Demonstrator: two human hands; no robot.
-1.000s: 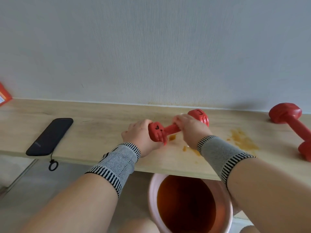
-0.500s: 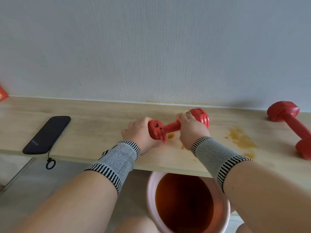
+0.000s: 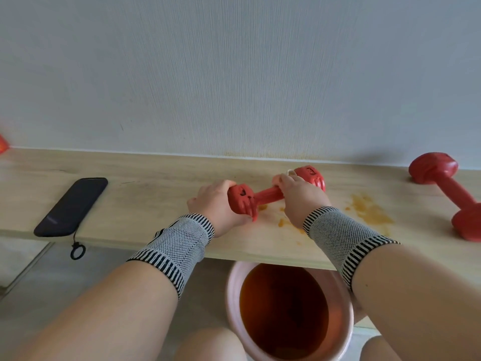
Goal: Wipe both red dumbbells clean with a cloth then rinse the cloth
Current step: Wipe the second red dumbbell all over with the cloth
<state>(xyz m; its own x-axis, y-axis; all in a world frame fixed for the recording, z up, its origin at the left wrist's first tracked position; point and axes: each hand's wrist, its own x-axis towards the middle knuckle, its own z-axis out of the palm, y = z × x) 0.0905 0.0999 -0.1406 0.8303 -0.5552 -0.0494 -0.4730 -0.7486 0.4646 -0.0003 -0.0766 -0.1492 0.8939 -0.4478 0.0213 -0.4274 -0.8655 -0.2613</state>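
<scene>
At the far left edge a scrap of something orange-red (image 3: pixel 3 144) sits where the counter (image 3: pixel 145 201) meets the wall (image 3: pixel 234 74). Next along, a dark phone (image 3: pixel 71 207) lies flat near the front edge, its black lanyard ring (image 3: pixel 77 250) hanging off the counter.

Toward the middle, the left hand (image 3: pixel 217 205), above a grey knitted wrist band (image 3: pixel 174 246), curls its fingers round the near head of a red dumbbell (image 3: pixel 268 195) and holds it. The right hand (image 3: pixel 299 196), in a matching wrist band (image 3: pixel 343 238), grips the bar just below the far head; a pale bit peeking above its knuckles may be the cloth (image 3: pixel 289 172), though too little shows to be sure. Orange-brown smears (image 3: pixel 369 212) mark the counter under and to the right of that hand.

Below the counter's edge stands a pink bucket (image 3: pixel 231 303) of orange-brown water (image 3: pixel 283 311).

At the far right the second red dumbbell (image 3: pixel 453 194) lies on the counter, one head near the wall, well apart from both hands.
</scene>
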